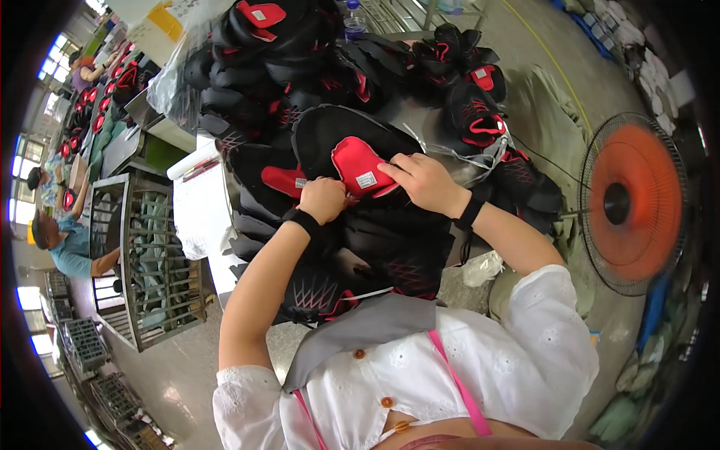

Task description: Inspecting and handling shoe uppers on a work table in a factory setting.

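In front of me, a black shoe upper (pixel 319 135) with a red tongue lining (pixel 354 156) and a small white label (pixel 366 180) rests on a heap of similar pieces. My left hand (pixel 324 199) is closed at the near left edge of the red lining, its fingertips partly hidden. From the right, my right hand (pixel 426 182) pinches the lining's right edge, index finger on top and thumb out of sight. A second upper with a red lining (pixel 280 181) lies just left of the first. Near my waist sit more black uppers with red stitching (pixel 315 294).
Black and red uppers (pixel 262 67) are piled high at the back, beside a clear bottle (pixel 354 21). An orange fan (pixel 645 195) stands right. Left are paper sheets (pixel 201 214), a metal rack cart (pixel 139 262) and a person in blue (pixel 71 244).
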Tool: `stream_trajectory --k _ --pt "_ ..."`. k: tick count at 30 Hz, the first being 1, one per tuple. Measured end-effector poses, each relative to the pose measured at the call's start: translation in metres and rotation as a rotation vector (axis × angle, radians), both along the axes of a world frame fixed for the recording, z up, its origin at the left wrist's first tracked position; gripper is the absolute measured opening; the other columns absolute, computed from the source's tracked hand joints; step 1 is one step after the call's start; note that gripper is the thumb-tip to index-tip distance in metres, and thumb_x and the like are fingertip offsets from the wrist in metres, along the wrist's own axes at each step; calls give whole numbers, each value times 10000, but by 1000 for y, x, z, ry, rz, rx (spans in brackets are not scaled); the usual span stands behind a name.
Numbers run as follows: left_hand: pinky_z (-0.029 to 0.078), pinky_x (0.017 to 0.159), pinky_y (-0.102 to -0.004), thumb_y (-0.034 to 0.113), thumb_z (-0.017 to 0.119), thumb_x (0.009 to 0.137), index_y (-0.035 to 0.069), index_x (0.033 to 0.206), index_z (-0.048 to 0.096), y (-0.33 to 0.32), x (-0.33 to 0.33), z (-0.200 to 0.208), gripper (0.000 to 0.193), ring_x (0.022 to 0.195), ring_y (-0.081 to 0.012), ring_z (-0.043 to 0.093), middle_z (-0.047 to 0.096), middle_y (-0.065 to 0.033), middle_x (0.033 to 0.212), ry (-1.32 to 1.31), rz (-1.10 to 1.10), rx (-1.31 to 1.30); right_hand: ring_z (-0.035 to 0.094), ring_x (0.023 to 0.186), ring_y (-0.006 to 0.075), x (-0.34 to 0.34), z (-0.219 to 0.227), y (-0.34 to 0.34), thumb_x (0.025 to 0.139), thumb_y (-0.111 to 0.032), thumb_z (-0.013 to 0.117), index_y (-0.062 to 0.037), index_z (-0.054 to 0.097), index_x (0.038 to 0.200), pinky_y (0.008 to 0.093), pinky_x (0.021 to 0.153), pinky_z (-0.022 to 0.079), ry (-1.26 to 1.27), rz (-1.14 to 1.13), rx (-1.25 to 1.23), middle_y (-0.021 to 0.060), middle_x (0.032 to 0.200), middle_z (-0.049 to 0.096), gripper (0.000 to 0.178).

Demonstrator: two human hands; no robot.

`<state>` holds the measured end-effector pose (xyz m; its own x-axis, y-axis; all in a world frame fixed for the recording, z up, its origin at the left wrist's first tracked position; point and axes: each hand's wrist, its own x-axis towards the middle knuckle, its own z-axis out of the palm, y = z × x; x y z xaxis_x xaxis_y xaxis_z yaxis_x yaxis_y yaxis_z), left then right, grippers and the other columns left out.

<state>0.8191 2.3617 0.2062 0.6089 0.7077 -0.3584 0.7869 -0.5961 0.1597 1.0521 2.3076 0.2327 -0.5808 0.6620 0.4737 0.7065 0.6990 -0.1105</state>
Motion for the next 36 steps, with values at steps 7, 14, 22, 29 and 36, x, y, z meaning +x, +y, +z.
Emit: stream_trajectory --k 7,14,22,29,36 --pt "421 760 -262 254 596 846 -27 837 633 -25 -1 -3 284 815 -131 532 608 -83 815 -673 595 -665 584 913 248 -49 19 18 759 -101 541 -41 558 1143 332 775 489 43 213 -26 91 1041 567 389" --pt "339 711 -221 81 526 832 2 852 615 -79 -25 15 121 790 -87 479 571 -11 834 -1660 842 -848 598 772 275 -34 12 33 741 -129 618 -81 546 1119 353 630 500 -117 145 -383 71 984 546 387" --pt "352 747 -214 118 487 880 64 875 581 -68 -33 9 108 825 -57 504 598 8 918 -1686 910 -883 638 828 199 -31 -9 72 849 -2 449 -36 607 1057 270 666 489 701 127 -578 101 937 609 264" --pt "389 735 -212 137 542 840 72 833 578 -74 -34 -13 74 771 -64 501 563 23 809 -1581 901 -766 601 602 170 83 -138 140 785 -11 444 10 634 881 304 488 469 162 -270 -1170 89 724 645 214" --pt "367 721 -190 86 538 791 22 877 585 -74 -36 -16 117 772 -62 477 560 13 820 -1599 808 -800 555 994 344 63 -143 167 751 -58 586 -42 604 1021 372 852 449 97 -196 -199 205 1046 583 270"
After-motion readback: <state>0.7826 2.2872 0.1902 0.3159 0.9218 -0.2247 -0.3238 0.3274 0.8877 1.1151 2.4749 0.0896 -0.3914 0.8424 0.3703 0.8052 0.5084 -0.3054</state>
